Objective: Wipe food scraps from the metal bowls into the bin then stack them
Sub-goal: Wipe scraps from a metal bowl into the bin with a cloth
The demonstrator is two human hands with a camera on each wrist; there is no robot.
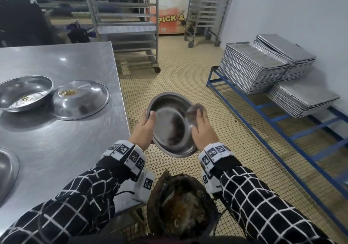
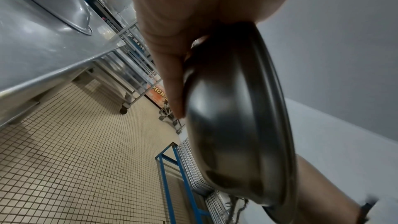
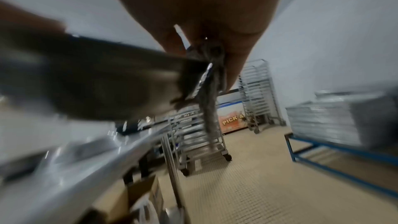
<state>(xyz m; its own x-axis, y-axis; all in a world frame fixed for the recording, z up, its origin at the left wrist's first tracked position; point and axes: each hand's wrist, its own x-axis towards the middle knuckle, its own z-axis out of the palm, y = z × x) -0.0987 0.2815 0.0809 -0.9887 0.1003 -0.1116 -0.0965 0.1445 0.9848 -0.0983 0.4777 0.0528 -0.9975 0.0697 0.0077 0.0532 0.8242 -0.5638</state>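
I hold a metal bowl [image 1: 169, 125] tilted toward me above the bin [image 1: 180, 206], which is full of brown waste. My left hand [image 1: 146, 128] grips the bowl's left rim, thumb inside and fingers on the underside [image 2: 232, 117]. My right hand [image 1: 201, 125] holds a grey cloth [image 1: 194, 111] against the bowl's right rim; in the blurred right wrist view the cloth [image 3: 210, 101] hangs below my fingers beside the bowl [image 3: 96, 77]. On the steel table [image 1: 62, 145] stand two bowls with yellowish scraps, one upright [image 1: 24, 94] and one upside down [image 1: 81, 99].
Another bowl's rim [image 1: 7, 168] shows at the table's left edge. Stacks of metal trays [image 1: 263, 68] rest on a blue frame [image 1: 282, 130] to the right. Wheeled racks [image 1: 128, 21] stand behind. The tiled floor [image 1: 180, 77] lies between.
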